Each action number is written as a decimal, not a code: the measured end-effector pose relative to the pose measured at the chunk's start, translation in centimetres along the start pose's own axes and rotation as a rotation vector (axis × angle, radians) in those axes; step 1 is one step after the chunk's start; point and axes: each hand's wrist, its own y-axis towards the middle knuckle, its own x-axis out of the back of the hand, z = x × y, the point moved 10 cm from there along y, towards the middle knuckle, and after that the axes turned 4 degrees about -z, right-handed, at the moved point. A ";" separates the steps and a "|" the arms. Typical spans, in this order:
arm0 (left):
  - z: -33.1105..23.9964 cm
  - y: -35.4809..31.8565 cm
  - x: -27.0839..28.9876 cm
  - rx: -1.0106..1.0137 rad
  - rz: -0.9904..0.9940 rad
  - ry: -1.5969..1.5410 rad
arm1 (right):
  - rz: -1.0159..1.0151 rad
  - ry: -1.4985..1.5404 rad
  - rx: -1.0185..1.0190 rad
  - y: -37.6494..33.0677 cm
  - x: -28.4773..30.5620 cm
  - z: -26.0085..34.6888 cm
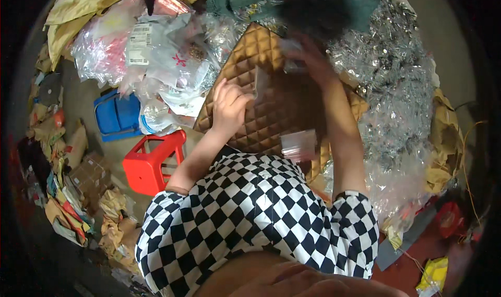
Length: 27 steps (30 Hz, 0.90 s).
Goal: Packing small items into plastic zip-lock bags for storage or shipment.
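Note:
My left hand [229, 105] is closed, pinching a small clear plastic bag [260, 83] by its edge above a brown quilted surface [245, 54]. Farther off and to the right, my right hand [314, 62] reaches over the same surface. Its fingers are blurred and shadowed, beside another clear plastic piece [291, 50]; whether they grip it, I cannot tell. A small stack of clear bags [299, 145] lies on the quilted surface close to my body.
Bulging clear bags [172, 51] are heaped at the far left. Silvery, glittering plastic-wrapped pieces [389, 93] pile up on the right. A red stool [141, 166] and a blue stool [117, 114] stand at left. A dark, blurred shape [313, 7] hangs over the far edge.

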 end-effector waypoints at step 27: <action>-2.3 -4.2 -4.9 -0.036 0.450 -0.301 | -0.158 0.192 -0.322 -21.1 -4.2 1.1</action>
